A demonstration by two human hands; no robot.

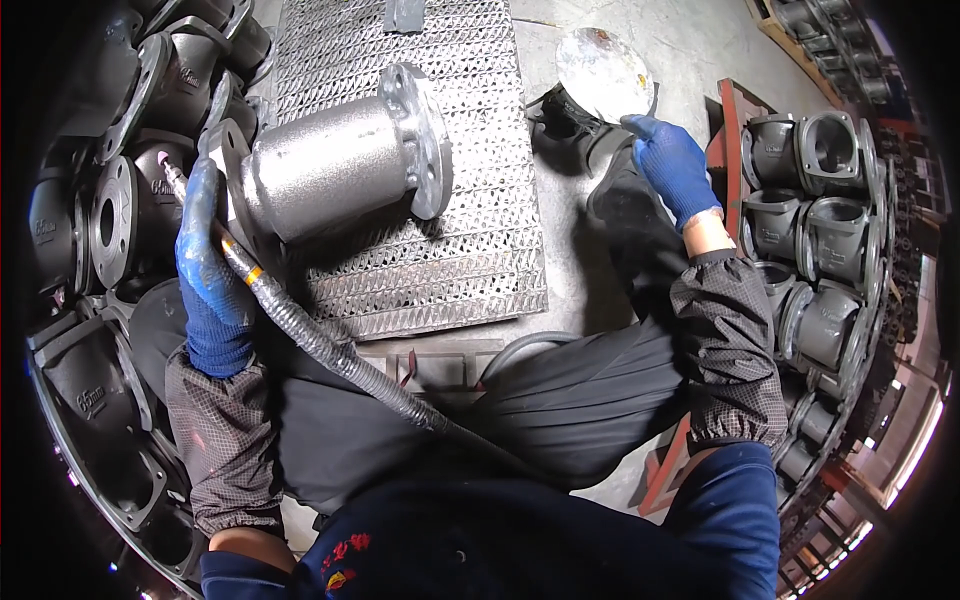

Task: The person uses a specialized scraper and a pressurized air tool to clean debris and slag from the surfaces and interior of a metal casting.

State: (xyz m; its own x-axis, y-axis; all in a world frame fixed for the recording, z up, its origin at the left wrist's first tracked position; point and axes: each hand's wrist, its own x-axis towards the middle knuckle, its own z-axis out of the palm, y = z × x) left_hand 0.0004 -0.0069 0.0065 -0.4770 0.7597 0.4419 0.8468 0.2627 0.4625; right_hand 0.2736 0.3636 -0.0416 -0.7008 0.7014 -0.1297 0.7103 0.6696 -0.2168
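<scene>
My left hand [208,255], in a blue knit glove, is closed around a slim air grinder [228,242]. The tool's pink tip [164,158] sticks out past the fingers, and its silver-wrapped hose [340,358] runs down across my lap. Beside that hand, a grey flanged metal casting [325,165] lies on its side on a patterned metal plate [490,190]. The fingers are close to its left flange; contact cannot be made out. My right hand [678,170], also gloved, is by my right shin, near a stained round disc [604,76]. Its fingers are partly hidden.
Grey castings are stacked close on my left [150,200]. More castings [835,225] stand on my right behind a red frame edge [731,150]. A dark block [404,14] sits at the far end of the plate. My legs [590,400] flank the plate's near edge.
</scene>
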